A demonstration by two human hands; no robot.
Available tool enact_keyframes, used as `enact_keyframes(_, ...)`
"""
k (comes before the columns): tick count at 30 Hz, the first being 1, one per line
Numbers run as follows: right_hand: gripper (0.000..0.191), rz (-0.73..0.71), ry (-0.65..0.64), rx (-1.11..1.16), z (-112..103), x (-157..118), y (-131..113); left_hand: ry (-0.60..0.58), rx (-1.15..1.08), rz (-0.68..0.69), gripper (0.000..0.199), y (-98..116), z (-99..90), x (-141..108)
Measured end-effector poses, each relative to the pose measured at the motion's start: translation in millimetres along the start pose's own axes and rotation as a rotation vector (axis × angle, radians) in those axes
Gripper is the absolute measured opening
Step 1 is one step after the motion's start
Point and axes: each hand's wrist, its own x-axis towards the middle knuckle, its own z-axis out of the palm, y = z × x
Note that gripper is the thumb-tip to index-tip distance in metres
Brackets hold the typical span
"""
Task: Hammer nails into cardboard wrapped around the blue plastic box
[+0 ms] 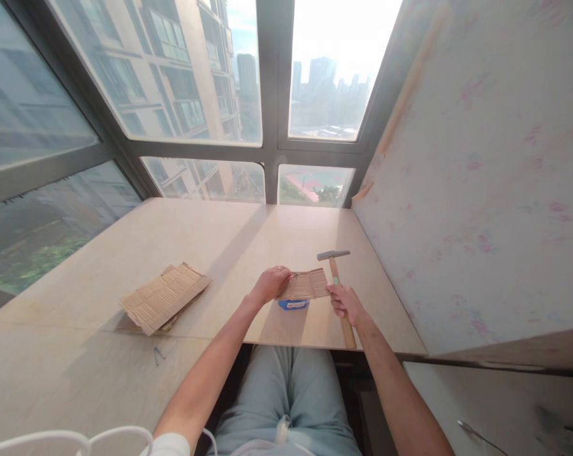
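Note:
A small piece of corrugated cardboard [308, 284] lies over a blue object [293, 304] near the table's front edge. My left hand [273, 283] has its fingers closed at the cardboard's left end, where thin dark bits, too small to name, show by the fingertips. My right hand [346, 301] is wrapped round the wooden handle of a hammer [333, 255], its metal head pointing away from me. The fingertips of that hand reach the cardboard's right edge.
Stacked corrugated cardboard [167, 297] lies on the left of the pale table [172, 228], with a few nails [159, 356] in front of it. Windows border the back and left. A patterned wall [481, 190] rises at the right.

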Motion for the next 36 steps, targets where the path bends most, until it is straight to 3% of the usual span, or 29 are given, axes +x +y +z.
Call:
enact_keyframes(10,0.036,-0.002,0.025,-0.004,2.5,-1.3,-0.3,0.004,0.042,-0.02,0.02,-3.3,3.7,-1.3)
enact_keyframes(20,0.038,-0.034,0.041,0.012,5.4,-10.0,-3.2,0.195,0.079,0.088,0.027,-1.2,1.4,-0.4)
enact_keyframes(25,0.037,-0.037,0.038,0.027,5.4,-14.0,-7.2,0.163,0.085,0.086,0.027,0.6,-1.5,3.0)
enact_keyframes(30,0.036,-0.043,0.05,0.032,5.4,-15.9,-10.0,0.148,0.003,0.087,0.025,-0.9,-0.6,4.9)
enact_keyframes(36,0.037,-0.041,0.063,0.031,4.1,-19.6,-10.5,0.212,-0.151,0.081,0.022,-3.8,4.8,4.1)
